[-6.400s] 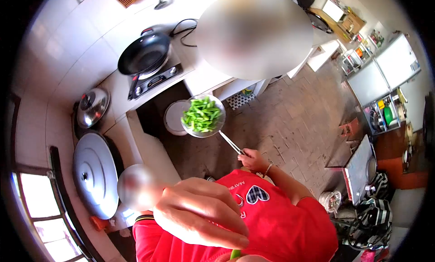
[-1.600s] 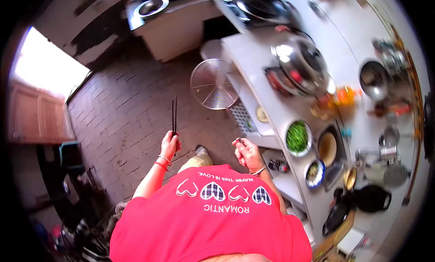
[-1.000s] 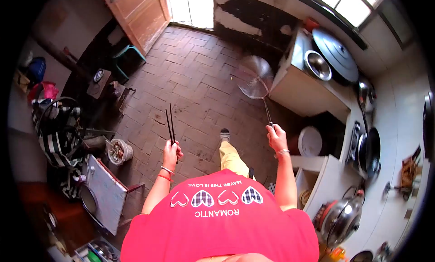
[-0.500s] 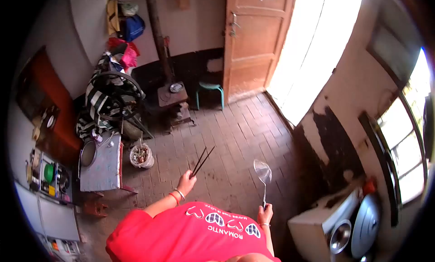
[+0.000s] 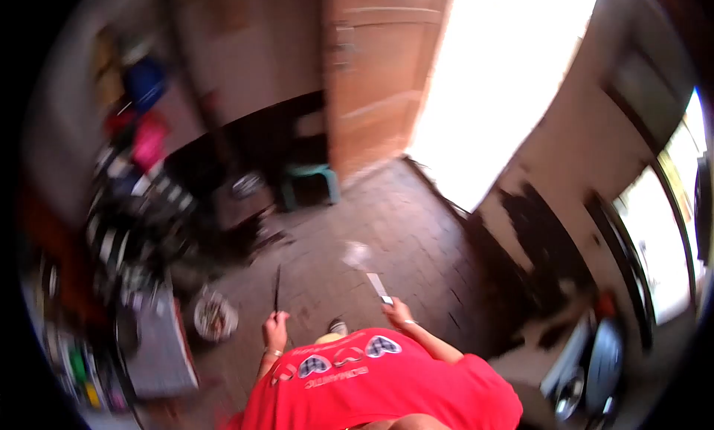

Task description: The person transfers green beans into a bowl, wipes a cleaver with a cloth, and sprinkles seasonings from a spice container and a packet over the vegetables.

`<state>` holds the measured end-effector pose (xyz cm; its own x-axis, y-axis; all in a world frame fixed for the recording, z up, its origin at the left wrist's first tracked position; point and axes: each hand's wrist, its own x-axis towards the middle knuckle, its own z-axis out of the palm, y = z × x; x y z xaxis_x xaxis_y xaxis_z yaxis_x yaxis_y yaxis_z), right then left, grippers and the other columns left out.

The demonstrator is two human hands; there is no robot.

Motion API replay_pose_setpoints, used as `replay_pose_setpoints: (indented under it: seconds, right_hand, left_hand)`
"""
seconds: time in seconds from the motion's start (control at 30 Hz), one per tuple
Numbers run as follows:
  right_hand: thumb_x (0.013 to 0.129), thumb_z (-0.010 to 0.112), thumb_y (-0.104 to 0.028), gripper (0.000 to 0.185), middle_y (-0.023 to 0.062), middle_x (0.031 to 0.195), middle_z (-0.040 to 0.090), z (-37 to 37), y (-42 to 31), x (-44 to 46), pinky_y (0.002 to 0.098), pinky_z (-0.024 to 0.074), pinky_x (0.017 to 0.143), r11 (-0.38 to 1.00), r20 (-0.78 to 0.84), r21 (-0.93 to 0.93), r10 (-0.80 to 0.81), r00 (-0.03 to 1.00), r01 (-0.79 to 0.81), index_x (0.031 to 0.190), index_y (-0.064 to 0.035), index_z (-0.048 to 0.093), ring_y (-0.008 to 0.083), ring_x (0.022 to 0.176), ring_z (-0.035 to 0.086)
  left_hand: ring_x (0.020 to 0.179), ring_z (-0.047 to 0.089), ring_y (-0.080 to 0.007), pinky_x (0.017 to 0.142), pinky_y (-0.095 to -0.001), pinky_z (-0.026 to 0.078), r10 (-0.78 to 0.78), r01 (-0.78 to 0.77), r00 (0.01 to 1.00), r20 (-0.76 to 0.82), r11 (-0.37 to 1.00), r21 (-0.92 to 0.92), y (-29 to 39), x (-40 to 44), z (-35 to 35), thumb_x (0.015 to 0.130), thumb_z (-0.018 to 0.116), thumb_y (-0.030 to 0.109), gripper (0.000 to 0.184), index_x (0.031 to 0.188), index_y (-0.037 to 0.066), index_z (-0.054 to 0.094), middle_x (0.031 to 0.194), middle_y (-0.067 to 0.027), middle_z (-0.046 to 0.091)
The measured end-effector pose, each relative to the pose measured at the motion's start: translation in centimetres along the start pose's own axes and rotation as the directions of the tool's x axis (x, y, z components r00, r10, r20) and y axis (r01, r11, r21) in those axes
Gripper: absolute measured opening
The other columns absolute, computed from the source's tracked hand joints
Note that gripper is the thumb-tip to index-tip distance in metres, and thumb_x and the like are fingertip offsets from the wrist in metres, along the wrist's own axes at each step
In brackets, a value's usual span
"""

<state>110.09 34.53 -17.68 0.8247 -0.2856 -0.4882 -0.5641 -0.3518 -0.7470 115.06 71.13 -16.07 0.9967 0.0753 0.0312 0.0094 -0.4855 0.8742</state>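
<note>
OK, L hand grips chopsticks, count blurred, pointing fwd of grip. R hand clenches 1 skimmer, long axis fwd-L, head beyond fist.

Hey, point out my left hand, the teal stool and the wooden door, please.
Left hand (image 5: pixel 275 330): head view, middle of the hand.
Teal stool (image 5: pixel 311 170): head view, seat.
Wooden door (image 5: pixel 381 81): head view, middle of its face.

A teal stool stands just beside the open wooden door, while a bucket of scraps sits on the brick floor near a low table.
</note>
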Motion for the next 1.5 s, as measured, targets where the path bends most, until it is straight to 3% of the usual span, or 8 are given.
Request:
replay_pose_setpoints:
  seconds: [0.37,0.6,0.77,0.83,1.0,1.07,1.2,1.5]
  right_hand:
    - [0.079,0.062,-0.024,0.020,0.0180,0.079,0.064,-2.6,0.0,-3.5,0.0458,0.0478,0.069,0.974,-0.077,-0.207,-0.106,0.991,0.088,0.085,-0.0051,0.062,0.0360,0.078,0.062]
    - [0.075,0.063,-0.022,0.023,0.0139,0.066,0.063,-3.4,11.3,-18.8,0.0395,0.0463,0.057,0.988,-0.284,0.152,0.050,0.958,-0.006,0.081,0.0005,0.065,0.0242,0.062,0.062]
    - [0.079,0.060,-0.020,0.023,0.0089,0.061,0.060,-2.6,13.3,-33.4,0.0343,0.0444,0.049,0.861,-0.474,0.507,0.255,0.843,0.025,0.074,0.0022,0.060,0.0182,0.053,0.057]
    - [0.081,0.057,-0.019,0.022,0.0062,0.059,0.058,-1.8,11.8,-39.1,0.0300,0.0421,0.043,0.783,-0.487,0.622,0.379,0.787,0.008,0.070,0.0000,0.057,0.0151,0.047,0.054]
    - [0.087,0.053,-0.017,0.019,0.0063,0.063,0.060,5.0,9.8,-46.8,0.0281,0.0444,0.041,0.469,-0.532,0.840,0.617,0.580,0.272,0.080,0.0005,0.057,0.0125,0.048,0.055]
    - [0.093,0.051,-0.027,0.045,0.0124,0.081,0.066,8.5,8.1,-49.5,0.0281,0.0506,0.045,0.320,-0.526,0.835,0.704,0.477,0.448,0.130,-0.0023,0.043,0.0147,0.053,0.060]
    - [0.091,0.049,-0.048,0.067,0.0158,0.116,0.058,16.8,4.0,-53.6,0.0298,0.0540,0.061,0.155,-0.743,0.365,0.642,0.187,0.918,0.142,-0.0093,0.029,0.0186,0.079,0.063]
    - [0.091,0.058,-0.015,0.031,0.0031,0.090,0.060,34.3,0.0,-59.9,0.0235,0.0486,0.061,0.810,-0.271,0.436,0.534,-0.801,0.392,0.120,-0.0046,0.051,0.0098,0.073,0.058]
  left_hand:
    - [0.079,0.060,-0.0253,0.071,-0.0361,0.047,0.421,-0.496,0.608,0.672,0.863,-0.092,10.8,9.1,12.3,0.091,0.050,0.007,0.021,0.107,0.003,0.063,0.087,-0.0118,0.060]
    - [0.090,0.063,-0.0223,0.080,-0.0332,0.049,0.630,-0.482,-0.015,0.776,0.676,-0.558,17.8,-4.3,25.7,0.091,0.049,0.003,0.025,0.113,0.001,0.061,0.094,-0.0124,0.064]
    - [0.059,0.055,-0.0113,0.050,-0.0250,0.046,0.064,-0.315,-0.510,0.858,0.914,-0.256,19.8,-19.9,28.5,0.091,0.049,0.003,0.034,0.125,0.005,0.054,0.090,-0.0077,0.060]
    - [0.050,0.047,-0.0078,0.040,-0.0230,0.038,0.566,-0.131,-0.693,0.446,0.509,-0.851,17.7,-25.2,29.9,0.092,0.049,0.005,0.031,0.121,0.006,0.056,0.095,-0.0058,0.055]
    - [0.064,0.052,-0.0140,0.050,-0.0257,0.041,0.138,-0.186,-0.899,0.415,0.739,-0.647,20.2,-33.9,25.4,0.090,0.047,0.002,0.015,0.099,0.001,0.060,0.087,-0.0062,0.049]
    - [0.063,0.051,-0.0211,0.056,-0.0310,0.042,0.291,0.048,-0.948,0.131,0.534,-0.844,17.2,-36.6,26.9,0.088,0.049,0.001,0.014,0.096,0.000,0.060,0.081,-0.0111,0.048]
    - [0.059,0.046,-0.0236,0.055,-0.0337,0.038,0.082,0.168,-0.986,-0.148,0.571,-0.804,18.4,-43.7,21.0,0.089,0.052,0.007,0.011,0.091,-0.001,0.059,0.068,-0.0130,0.047]
    - [0.055,0.038,-0.0035,0.048,-0.0213,0.031,-0.471,-0.182,-0.735,-0.487,0.829,-0.529,11.9,-56.1,-1.6,0.096,0.050,0.022,0.019,0.094,0.005,0.058,0.064,0.0067,0.045]
